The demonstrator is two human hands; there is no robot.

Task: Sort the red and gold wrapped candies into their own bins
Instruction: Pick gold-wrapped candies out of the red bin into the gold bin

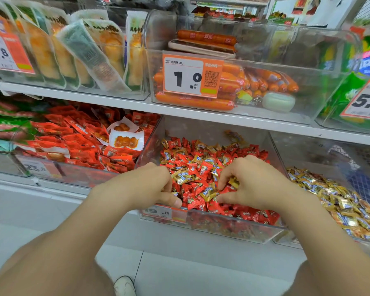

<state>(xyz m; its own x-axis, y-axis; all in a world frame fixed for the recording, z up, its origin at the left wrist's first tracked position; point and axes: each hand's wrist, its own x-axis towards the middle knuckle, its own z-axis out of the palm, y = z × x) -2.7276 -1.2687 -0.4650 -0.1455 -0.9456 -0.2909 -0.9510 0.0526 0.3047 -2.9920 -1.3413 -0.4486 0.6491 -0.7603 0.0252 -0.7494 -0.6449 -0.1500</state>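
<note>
1. Two bare forearms are stretched from the lower edge, with a white shoe [124, 286] seen on the floor between them.
2. Red wrapped candies [201, 167] and gold wrapped candies [185, 177] are heaped together in a clear plastic bin [201, 129] on the lower shelf.
3. The left hand [150, 186] is curled at the pile's near left. Whether anything is grasped cannot be told.
4. Some gold wrapped candies are held under the curled fingers of the right hand [250, 184].
5. Just to the right, a second clear bin [303, 154] is filled with gold sweets only.
6. Red snack packets [73, 142] are piled to the left, and orange sausages [265, 80] above.
7. "19.8" is read on the front price tag [165, 213], "1.0" and "58g" on the upper orange tag [190, 75].
</note>
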